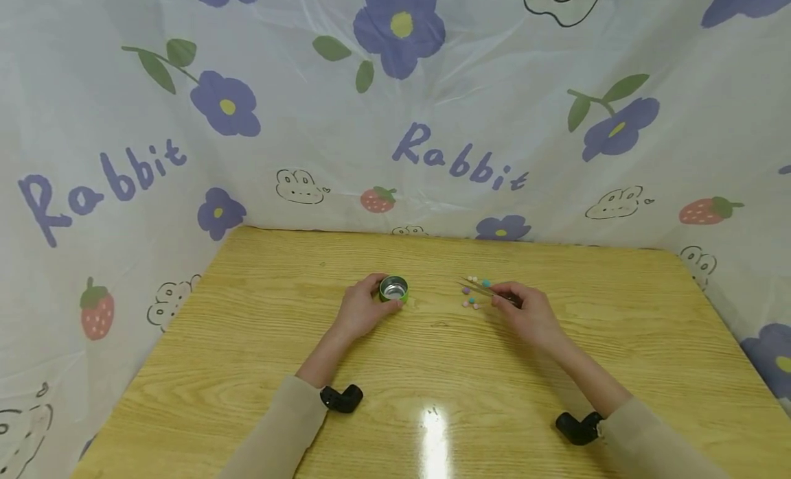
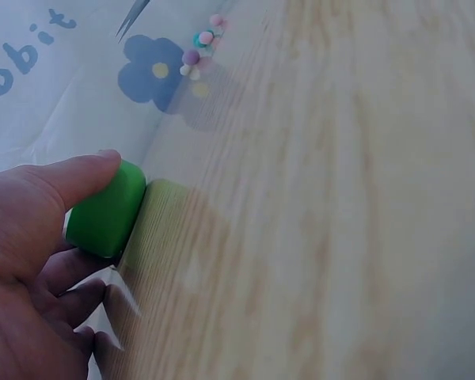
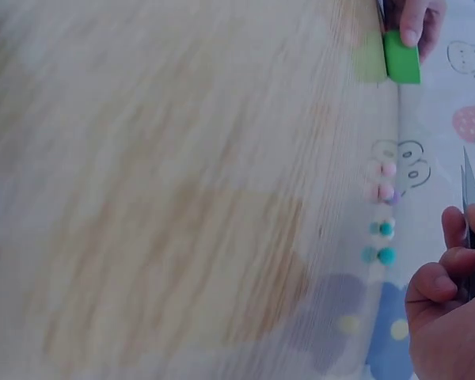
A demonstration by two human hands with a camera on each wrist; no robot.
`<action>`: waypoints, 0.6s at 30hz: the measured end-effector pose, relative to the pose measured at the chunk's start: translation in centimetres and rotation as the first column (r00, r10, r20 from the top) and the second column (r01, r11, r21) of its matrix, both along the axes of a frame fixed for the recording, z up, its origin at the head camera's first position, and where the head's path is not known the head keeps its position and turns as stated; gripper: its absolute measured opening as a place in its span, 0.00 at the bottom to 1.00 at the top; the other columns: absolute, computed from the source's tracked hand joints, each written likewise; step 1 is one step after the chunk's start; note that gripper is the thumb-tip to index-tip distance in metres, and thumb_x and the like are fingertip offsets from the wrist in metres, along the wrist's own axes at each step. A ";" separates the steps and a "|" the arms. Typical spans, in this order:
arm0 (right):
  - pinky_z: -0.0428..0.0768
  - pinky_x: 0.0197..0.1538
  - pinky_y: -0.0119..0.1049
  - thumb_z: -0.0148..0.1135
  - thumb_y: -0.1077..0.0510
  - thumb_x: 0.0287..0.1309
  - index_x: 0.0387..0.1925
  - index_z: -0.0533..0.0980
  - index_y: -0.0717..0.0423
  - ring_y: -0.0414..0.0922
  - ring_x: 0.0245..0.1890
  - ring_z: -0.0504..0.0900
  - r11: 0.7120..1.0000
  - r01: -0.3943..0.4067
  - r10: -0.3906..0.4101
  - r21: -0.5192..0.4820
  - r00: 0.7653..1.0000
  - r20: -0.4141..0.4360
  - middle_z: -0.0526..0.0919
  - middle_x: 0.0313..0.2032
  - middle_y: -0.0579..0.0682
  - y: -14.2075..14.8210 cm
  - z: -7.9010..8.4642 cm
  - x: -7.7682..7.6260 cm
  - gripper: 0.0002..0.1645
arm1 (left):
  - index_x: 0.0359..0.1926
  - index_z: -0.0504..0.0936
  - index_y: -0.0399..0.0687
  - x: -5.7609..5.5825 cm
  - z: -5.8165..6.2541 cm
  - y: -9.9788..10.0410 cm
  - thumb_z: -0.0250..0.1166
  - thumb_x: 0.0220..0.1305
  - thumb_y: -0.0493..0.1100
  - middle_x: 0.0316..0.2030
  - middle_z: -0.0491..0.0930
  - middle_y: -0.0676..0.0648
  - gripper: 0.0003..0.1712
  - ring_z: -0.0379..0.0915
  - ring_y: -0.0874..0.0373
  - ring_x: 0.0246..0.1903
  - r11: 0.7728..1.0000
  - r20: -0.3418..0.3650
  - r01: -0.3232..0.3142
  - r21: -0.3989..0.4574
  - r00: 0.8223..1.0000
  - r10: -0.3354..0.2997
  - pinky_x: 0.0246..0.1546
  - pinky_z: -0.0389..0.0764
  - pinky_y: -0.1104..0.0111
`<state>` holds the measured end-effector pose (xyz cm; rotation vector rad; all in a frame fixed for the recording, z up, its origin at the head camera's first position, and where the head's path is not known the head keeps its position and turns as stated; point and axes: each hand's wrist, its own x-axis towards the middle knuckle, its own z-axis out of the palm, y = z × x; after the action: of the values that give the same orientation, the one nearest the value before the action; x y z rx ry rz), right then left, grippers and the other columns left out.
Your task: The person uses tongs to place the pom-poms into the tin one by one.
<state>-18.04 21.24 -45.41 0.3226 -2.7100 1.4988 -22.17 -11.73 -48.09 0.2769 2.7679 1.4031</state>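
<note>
My left hand (image 1: 360, 309) grips a small round green tin (image 1: 386, 298) that stands on the table, its top uncovered and its inside silvery. In the left wrist view the thumb lies along one side of the green tin (image 2: 111, 212). To the right, my right hand (image 1: 530, 318) pinches a pair of metal tweezers (image 1: 482, 289), tips pointing left over several small coloured balls (image 1: 466, 290). The balls are pink, white, teal and purple. Seen from the right wrist, the tweezers' tips (image 3: 468, 178) stand slightly apart with nothing between them, raised above the balls.
A pale wood-grain table (image 1: 432, 369) carries everything. Behind it and along the sides hangs a white cloth (image 1: 296, 122) printed with flowers, strawberries and lettering. Black wrist cameras (image 1: 342, 399) sit at both cuffs.
</note>
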 end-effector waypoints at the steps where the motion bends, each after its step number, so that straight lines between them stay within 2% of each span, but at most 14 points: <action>1: 0.81 0.40 0.29 0.59 0.62 0.74 0.57 0.80 0.67 0.54 0.45 0.85 1.000 0.007 -0.007 0.002 1.000 -0.004 0.86 0.46 0.60 0.3 0.0 0.0 0.16 | 0.68 0.74 0.37 0.0 0.0 0.0 0.76 0.62 0.46 0.60 0.80 0.37 0.38 0.73 0.42 0.64 1.000 0.002 0.000 0.001 1.000 0.000 0.63 0.73 0.50; 8: 0.81 0.40 0.27 0.58 0.64 0.74 0.57 0.79 0.70 0.58 0.46 0.85 0.998 0.050 -0.050 -0.024 0.999 -0.019 0.86 0.44 0.64 1.9 0.1 0.3 0.16 | 0.68 0.74 0.36 0.1 0.2 0.0 0.76 0.62 0.45 0.60 0.80 0.36 0.38 0.74 0.41 0.63 1.000 0.001 0.013 0.010 1.000 -0.013 0.63 0.73 0.50; 15: 0.80 0.43 0.24 0.60 0.63 0.73 0.57 0.79 0.69 0.56 0.48 0.84 0.997 0.083 -0.083 -0.003 0.996 -0.033 0.85 0.48 0.64 2.6 0.1 0.6 0.17 | 0.69 0.74 0.37 0.1 0.3 0.0 0.76 0.62 0.46 0.61 0.80 0.36 0.38 0.73 0.42 0.64 1.000 0.013 0.007 0.014 1.000 -0.007 0.64 0.73 0.50; 18: 0.80 0.41 0.25 0.60 0.63 0.73 0.56 0.79 0.69 0.54 0.46 0.85 0.996 0.092 -0.092 -0.009 0.995 -0.037 0.85 0.47 0.64 3.0 -0.1 0.6 0.16 | 0.69 0.73 0.37 0.1 0.3 0.0 0.76 0.62 0.46 0.61 0.79 0.36 0.38 0.73 0.42 0.64 1.000 0.021 0.004 0.015 1.000 -0.004 0.64 0.73 0.50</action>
<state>-17.48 24.26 -45.48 0.2199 -2.6512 1.4632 -22.03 -11.73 -47.75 0.2663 2.7402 1.4178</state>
